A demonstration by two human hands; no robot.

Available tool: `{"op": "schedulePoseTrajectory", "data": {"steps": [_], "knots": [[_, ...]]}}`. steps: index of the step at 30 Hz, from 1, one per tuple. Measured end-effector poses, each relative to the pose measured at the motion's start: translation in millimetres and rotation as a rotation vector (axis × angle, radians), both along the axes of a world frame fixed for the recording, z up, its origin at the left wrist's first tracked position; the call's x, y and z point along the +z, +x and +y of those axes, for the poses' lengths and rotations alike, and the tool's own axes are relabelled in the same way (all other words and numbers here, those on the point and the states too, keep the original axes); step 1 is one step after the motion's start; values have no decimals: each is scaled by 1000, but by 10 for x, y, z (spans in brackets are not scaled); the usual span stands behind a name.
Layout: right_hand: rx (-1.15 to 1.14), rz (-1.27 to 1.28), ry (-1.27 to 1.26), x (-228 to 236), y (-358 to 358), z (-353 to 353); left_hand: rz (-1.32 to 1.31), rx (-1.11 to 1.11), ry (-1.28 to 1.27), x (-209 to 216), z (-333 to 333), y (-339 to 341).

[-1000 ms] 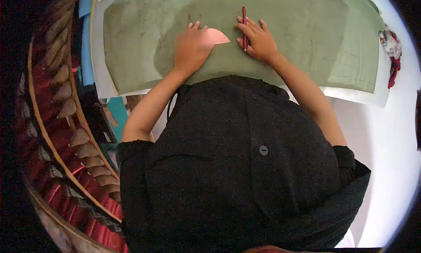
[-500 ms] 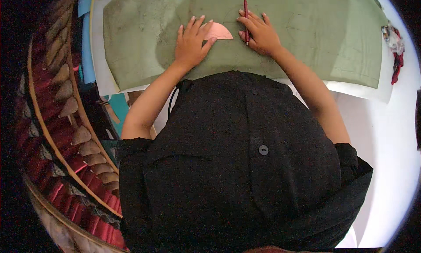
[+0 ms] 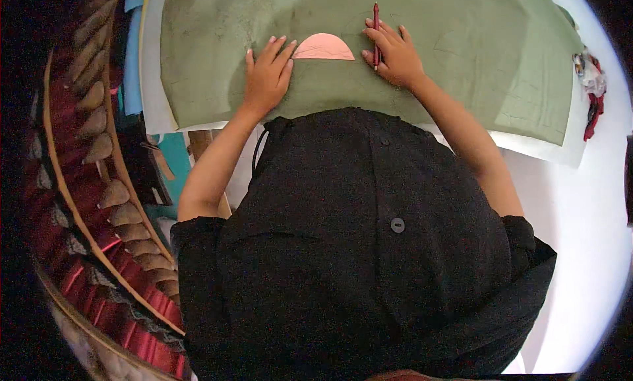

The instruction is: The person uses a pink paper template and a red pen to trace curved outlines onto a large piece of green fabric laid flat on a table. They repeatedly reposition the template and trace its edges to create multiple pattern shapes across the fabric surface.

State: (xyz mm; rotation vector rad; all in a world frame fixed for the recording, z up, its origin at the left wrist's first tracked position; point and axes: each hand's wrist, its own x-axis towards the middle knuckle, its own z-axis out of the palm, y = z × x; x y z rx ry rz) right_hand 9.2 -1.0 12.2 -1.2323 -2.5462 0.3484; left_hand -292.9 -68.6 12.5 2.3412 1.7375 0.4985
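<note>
Semicircle [image 3: 320, 46], pale pink; faintly line-marked

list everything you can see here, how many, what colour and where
half-round piece: one, pink, on the cloth between the hands
pen: one, dark red, in the right hand
cloth: one, green, spread across the top
sheet: one, white, under the cloth
folded-looking material: count unclear, blue, upper left
small bundle: one, clear and dark red, right edge
teal item: one, below the sheet's left corner
pleated fabric: count unclear, red with tan scallops, far left
shirt: one, black, centre
left hand: one, by the half-round piece's left end
right hand: one, holding the pen
</note>
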Motion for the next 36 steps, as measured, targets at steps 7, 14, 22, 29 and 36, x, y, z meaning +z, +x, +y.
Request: {"op": "schedulePoseTrajectory", "data": {"steps": [7,14,22,29,36], "knots": [[1,-24,-22,-34,0,35,21,-33,43,27,-10,65],[-14,-47,-20,-1,-21,20,-2,-31,37,29,-8,68],[-27,-37,-6,49,-37,4,-17,-27,50,4,-7,71],[-24,-36,1,58,-44,2,-5,-23,68,20,-9,68],[-28,-76,20,82,-48,-5,6,-27,77,31,-3,73]]}}
